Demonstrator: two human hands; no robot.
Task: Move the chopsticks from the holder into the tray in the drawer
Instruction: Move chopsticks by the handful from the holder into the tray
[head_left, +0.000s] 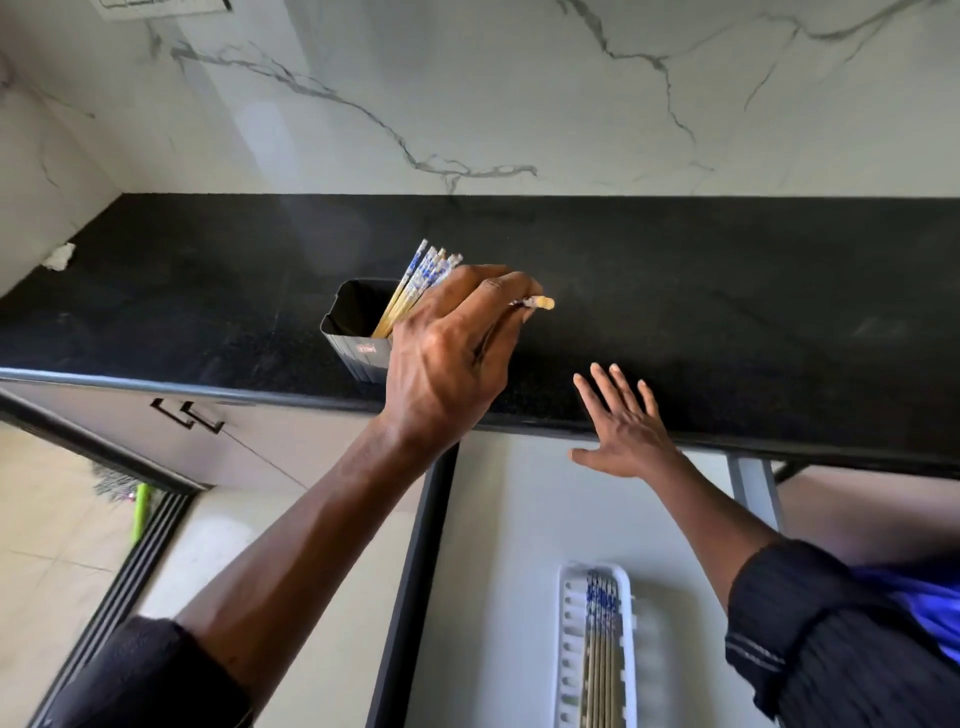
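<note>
Head view only: my left hand (447, 358) is over the dark grey rectangular metal chopstick holder (353, 327) on the black speckled stone countertop (727, 312), fingers curled closed, and a pale chopstick tip (540, 303) pokes out past them to the right, so I judge I've pinched one or two sticks to lift out; exact count hidden by the hand. The rest of the blue-and-white patterned, yellow-shafted chopsticks (423, 273) lean in a bundle against the holder's right side, tops fanned out just behind my knuckles, which is why I come in from above at the patterned ends. My right hand (623, 421) is flat and spread wide, holding nothing, fingertips resting on or just over the countertop's front edge; probably bracing while the left works, can't tell if it actually touches. Below it the white drawer (493, 519) stands pulled out with the white slotted plastic tray (571, 649) lying lengthwise in it, and several matching chopsticks (602, 654) already lie side by side in the tray, patterned ends pointing toward the counter. So the task is partway: some in the tray, most in the holder. The holder carries a small red label (366, 349) on its front face; the writing is too small to read. No other legible text anywhere.
</note>
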